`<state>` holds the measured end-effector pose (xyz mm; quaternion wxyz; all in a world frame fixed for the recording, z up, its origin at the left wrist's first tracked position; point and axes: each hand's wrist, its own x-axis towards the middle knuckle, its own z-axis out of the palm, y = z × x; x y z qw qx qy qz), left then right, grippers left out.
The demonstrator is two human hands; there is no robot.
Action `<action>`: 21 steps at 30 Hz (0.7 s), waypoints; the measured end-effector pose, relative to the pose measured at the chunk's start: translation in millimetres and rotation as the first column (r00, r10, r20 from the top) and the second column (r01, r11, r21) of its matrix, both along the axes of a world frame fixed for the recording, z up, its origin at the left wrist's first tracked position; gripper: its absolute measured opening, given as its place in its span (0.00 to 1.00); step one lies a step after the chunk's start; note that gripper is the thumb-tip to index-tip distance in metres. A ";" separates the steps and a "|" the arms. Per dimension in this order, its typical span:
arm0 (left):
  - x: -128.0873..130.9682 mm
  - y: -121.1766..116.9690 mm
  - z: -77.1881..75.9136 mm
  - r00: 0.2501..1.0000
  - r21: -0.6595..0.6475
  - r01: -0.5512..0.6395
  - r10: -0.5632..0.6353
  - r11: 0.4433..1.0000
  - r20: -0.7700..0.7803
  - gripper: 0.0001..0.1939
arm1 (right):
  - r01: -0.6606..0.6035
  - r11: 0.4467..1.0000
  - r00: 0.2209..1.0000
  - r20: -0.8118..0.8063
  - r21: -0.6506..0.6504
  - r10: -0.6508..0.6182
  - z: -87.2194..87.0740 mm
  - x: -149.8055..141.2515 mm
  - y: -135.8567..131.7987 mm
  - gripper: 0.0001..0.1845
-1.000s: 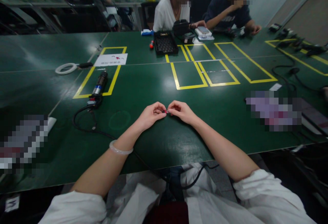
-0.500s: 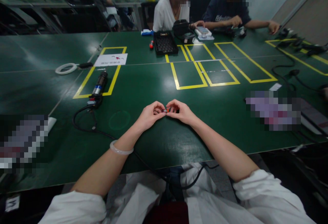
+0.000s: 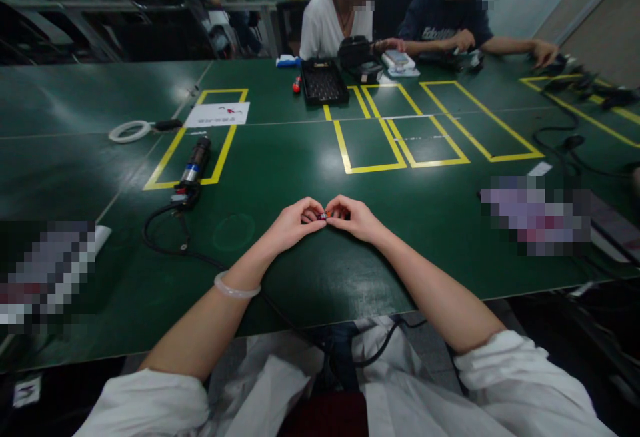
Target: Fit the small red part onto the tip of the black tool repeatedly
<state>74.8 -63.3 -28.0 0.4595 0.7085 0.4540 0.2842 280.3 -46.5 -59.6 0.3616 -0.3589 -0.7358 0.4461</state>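
Note:
Just above the green table (image 3: pixel 300 277), my two hands meet fingertip to fingertip. My left hand (image 3: pixel 299 222) is closed, thumb and fingers pinching one side of a small dark and orange part (image 3: pixel 325 215). From the other side my right hand (image 3: pixel 353 218) pinches the same part, where its orange end shows. The part is too small to name, and the fingertips cover much of it. A pale bangle (image 3: pixel 237 286) circles my left wrist.
Left of my hands lies an electric screwdriver (image 3: pixel 194 164) with a black cable running toward me. Yellow tape frames mark the table. A black tray (image 3: pixel 324 82) and a red object (image 3: pixel 297 84) are farther back. Two people sit across. Blurred-out items lie at both sides.
Both hands stay in almost the same place, still pinching the small part, which seems turned slightly. A co-worker's hand at the far right has shifted a little to the right.

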 end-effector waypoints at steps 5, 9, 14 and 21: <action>-19.3 9.9 7.6 0.995 0.088 -0.006 0.014 0.996 -0.096 0.19 | 0.006 1.000 1.000 -0.010 -0.001 -0.006 0.9 0.9 0.2 0.10; -62.5 27.2 12.4 0.905 0.364 -0.181 0.300 0.914 -0.302 0.19 | 0.005 1.000 1.000 -0.014 -0.024 -0.005 2.8 0.6 -0.2 0.10; -136.5 40.1 16.7 0.471 0.656 -0.417 0.766 0.630 -0.437 0.29 | 0.010 0.999 1.000 -0.021 -0.037 -0.010 3.5 -0.1 -0.4 0.10; -199.1 36.9 21.9 0.202 0.346 -0.686 0.624 0.640 -0.755 0.34 | 0.005 0.999 1.000 -0.020 -0.032 -0.005 2.1 -0.1 0.2 0.09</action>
